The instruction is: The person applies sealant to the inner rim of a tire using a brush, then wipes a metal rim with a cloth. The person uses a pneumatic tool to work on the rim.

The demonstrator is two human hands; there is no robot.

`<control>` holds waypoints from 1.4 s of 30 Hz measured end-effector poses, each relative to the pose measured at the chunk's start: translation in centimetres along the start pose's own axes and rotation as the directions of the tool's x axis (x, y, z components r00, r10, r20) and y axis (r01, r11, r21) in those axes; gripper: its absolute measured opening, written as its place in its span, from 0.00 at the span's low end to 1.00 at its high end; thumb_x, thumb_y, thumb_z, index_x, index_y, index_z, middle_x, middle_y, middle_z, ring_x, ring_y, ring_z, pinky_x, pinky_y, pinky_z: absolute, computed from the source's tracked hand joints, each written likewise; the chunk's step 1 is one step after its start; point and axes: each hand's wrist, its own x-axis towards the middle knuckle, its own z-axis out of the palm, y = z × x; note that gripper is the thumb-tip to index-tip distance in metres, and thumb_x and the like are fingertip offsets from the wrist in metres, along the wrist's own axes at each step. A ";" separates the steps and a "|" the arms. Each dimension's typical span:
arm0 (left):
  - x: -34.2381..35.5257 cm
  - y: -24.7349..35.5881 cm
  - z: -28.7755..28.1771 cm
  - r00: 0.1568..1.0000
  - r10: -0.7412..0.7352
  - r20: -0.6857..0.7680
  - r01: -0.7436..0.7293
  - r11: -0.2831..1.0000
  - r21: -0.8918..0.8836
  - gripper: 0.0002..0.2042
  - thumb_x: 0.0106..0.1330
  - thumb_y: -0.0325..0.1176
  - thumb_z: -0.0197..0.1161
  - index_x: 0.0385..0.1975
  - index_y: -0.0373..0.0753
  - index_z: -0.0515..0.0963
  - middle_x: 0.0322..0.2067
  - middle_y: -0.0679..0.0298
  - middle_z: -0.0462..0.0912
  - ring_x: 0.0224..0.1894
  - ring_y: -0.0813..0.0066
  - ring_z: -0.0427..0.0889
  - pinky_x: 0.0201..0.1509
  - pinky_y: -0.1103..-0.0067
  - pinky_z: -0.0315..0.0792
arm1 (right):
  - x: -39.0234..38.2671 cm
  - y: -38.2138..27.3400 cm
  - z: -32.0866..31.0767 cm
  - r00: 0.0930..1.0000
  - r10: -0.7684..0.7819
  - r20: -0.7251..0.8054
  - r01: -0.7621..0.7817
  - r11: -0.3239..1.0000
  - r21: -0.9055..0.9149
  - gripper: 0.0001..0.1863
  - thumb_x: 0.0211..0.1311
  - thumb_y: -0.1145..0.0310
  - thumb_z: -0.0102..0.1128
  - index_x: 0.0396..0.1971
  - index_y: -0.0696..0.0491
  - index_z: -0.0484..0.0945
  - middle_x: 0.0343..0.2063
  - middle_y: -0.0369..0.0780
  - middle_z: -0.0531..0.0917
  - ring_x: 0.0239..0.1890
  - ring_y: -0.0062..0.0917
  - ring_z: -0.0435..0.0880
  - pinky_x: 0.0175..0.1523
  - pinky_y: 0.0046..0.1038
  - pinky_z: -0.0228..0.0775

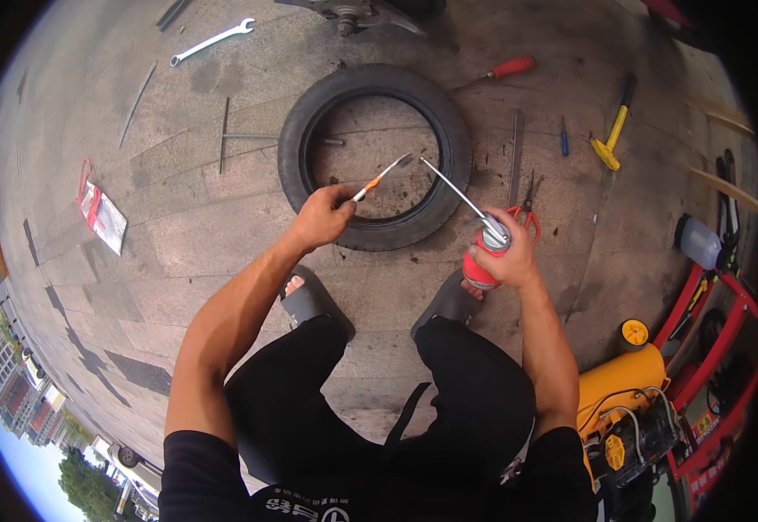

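My left hand (322,217) is closed around the handle of a white and orange toothbrush (373,184), its dark bristle end pointing up and right. In my right hand (516,254) is a red oil can (482,271) with a silver top and a long thin spout. The spout's tip comes close to the toothbrush head, with a small gap between them. Both tips hover over the opening of a black tire (294,148) lying flat on the paved ground in front of my feet.
Around the tire lie a T-handle wrench (223,135), a combination wrench (212,43), a red-handled screwdriver (511,67), a flat metal bar (516,157), red-handled scissors (529,217) and a yellow hammer (612,139). A yellow air compressor (614,378) and red rack (727,348) stand at right.
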 end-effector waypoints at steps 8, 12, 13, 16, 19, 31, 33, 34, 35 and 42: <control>0.3 -2.1 0.1 0.988 -0.084 0.128 0.106 0.978 -0.179 0.14 0.64 0.30 0.50 0.42 0.32 0.80 0.22 0.68 0.75 0.25 0.82 0.72 0.28 0.80 0.66 | -1.0 2.6 1.0 0.996 -0.077 -0.033 0.074 0.993 -0.089 0.30 0.44 0.73 0.72 0.52 0.59 0.74 0.37 0.38 0.84 0.38 0.18 0.81 0.47 0.24 0.74; -0.3 -0.7 -0.7 0.998 -0.004 0.067 0.004 1.000 0.000 0.17 0.62 0.31 0.49 0.45 0.31 0.81 0.25 0.60 0.80 0.29 0.72 0.78 0.37 0.73 0.73 | -0.8 1.0 2.6 0.994 -0.057 -0.095 0.056 0.998 -0.022 0.28 0.45 0.72 0.72 0.50 0.59 0.75 0.32 0.37 0.82 0.37 0.19 0.81 0.45 0.25 0.74; -0.4 -0.8 -0.4 0.998 0.047 0.042 -0.049 0.998 0.032 0.17 0.62 0.31 0.49 0.45 0.31 0.81 0.25 0.58 0.80 0.30 0.70 0.79 0.38 0.73 0.73 | -1.2 0.9 3.1 0.994 -0.019 -0.107 0.016 0.999 -0.027 0.28 0.45 0.72 0.72 0.50 0.59 0.75 0.32 0.37 0.82 0.37 0.20 0.81 0.45 0.25 0.74; 0.4 -1.0 0.4 0.984 0.177 0.027 -0.179 0.972 0.150 0.17 0.61 0.31 0.50 0.46 0.31 0.80 0.28 0.47 0.82 0.34 0.59 0.83 0.41 0.69 0.74 | -1.6 1.6 3.3 0.994 -0.038 -0.099 0.038 0.999 0.001 0.27 0.45 0.73 0.71 0.49 0.59 0.75 0.35 0.39 0.84 0.39 0.21 0.82 0.48 0.25 0.73; 1.3 -1.7 0.9 0.984 0.176 0.017 -0.177 0.966 0.189 0.17 0.61 0.32 0.50 0.45 0.32 0.81 0.30 0.45 0.82 0.35 0.56 0.83 0.42 0.67 0.74 | -1.9 2.6 3.6 0.992 -0.076 -0.102 0.078 0.997 0.014 0.26 0.45 0.73 0.71 0.48 0.59 0.75 0.39 0.41 0.86 0.42 0.23 0.84 0.51 0.26 0.73; 0.9 -1.7 1.4 0.972 0.236 -0.002 -0.233 0.961 0.149 0.16 0.59 0.31 0.52 0.43 0.32 0.81 0.28 0.46 0.80 0.33 0.54 0.82 0.42 0.65 0.74 | -1.8 1.7 3.8 0.996 -0.032 -0.079 0.030 0.999 -0.026 0.22 0.47 0.75 0.69 0.44 0.60 0.74 0.38 0.40 0.85 0.41 0.20 0.82 0.50 0.25 0.73; 0.9 -1.6 1.5 0.972 0.233 -0.012 -0.229 0.963 0.142 0.16 0.59 0.31 0.52 0.43 0.33 0.81 0.28 0.45 0.81 0.34 0.52 0.82 0.43 0.64 0.74 | -1.8 1.6 3.8 0.996 -0.044 -0.079 0.041 0.998 -0.037 0.22 0.46 0.74 0.69 0.44 0.60 0.74 0.36 0.39 0.84 0.40 0.20 0.82 0.49 0.24 0.73; 0.9 -1.6 1.5 0.977 0.213 -0.003 -0.210 0.968 0.138 0.17 0.59 0.31 0.52 0.44 0.33 0.81 0.29 0.44 0.81 0.36 0.50 0.83 0.45 0.63 0.74 | -1.8 1.5 3.9 0.996 -0.055 -0.077 0.051 0.998 -0.047 0.22 0.46 0.74 0.69 0.44 0.60 0.74 0.35 0.38 0.84 0.39 0.20 0.81 0.48 0.24 0.73; 0.9 -1.5 1.5 0.981 0.194 0.008 -0.193 0.972 0.132 0.17 0.59 0.32 0.52 0.45 0.34 0.81 0.30 0.43 0.82 0.38 0.48 0.83 0.46 0.63 0.74 | -1.8 1.5 3.9 0.995 -0.051 -0.085 0.047 0.998 -0.051 0.22 0.46 0.74 0.70 0.44 0.60 0.74 0.35 0.38 0.83 0.39 0.20 0.81 0.48 0.24 0.73; 1.0 -1.6 1.8 0.968 0.252 -0.006 -0.249 0.958 0.145 0.17 0.58 0.31 0.51 0.44 0.33 0.81 0.25 0.47 0.80 0.30 0.55 0.82 0.40 0.65 0.74 | -1.9 1.3 4.1 0.992 -0.055 -0.113 0.049 0.997 -0.051 0.24 0.46 0.72 0.71 0.45 0.60 0.75 0.32 0.37 0.81 0.37 0.21 0.80 0.47 0.25 0.72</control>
